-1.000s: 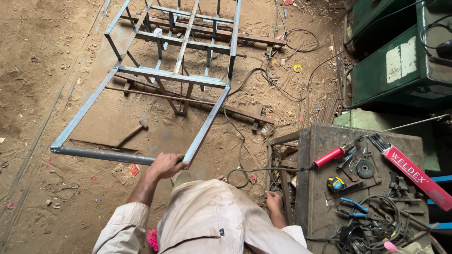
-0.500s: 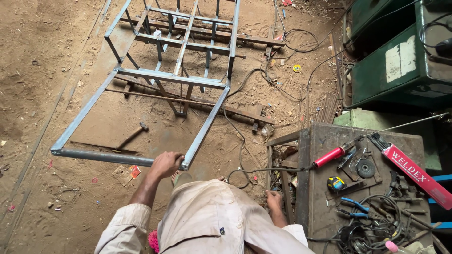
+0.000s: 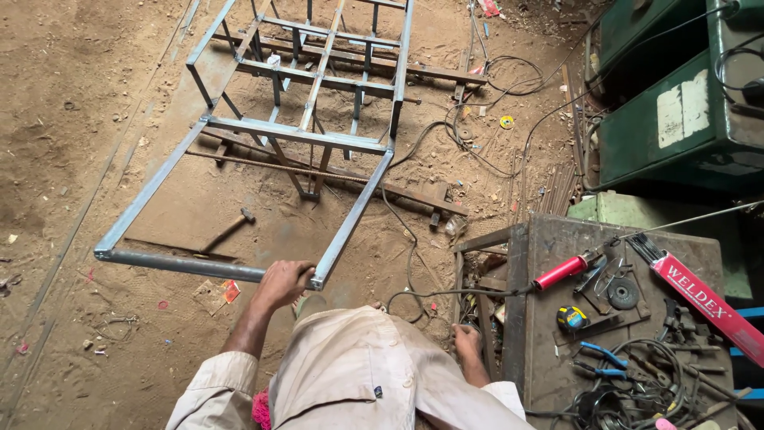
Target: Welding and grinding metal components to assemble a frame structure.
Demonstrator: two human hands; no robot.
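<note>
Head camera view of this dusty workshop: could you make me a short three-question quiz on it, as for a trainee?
1. True or false: the left hand grips the near bar of the grey welded square-tube metal frame.
2. Which tool lies on the sandy floor inside the frame's open near section?
A. wooden-handled hammer
B. saw
C. spanner
3. Fill in: the red-handled tool lies on the dark metal ____ at the right.

Key
1. True.
2. A.
3. Workbench. The right hand hangs low beside it; whether it holds anything cannot be told.
</note>
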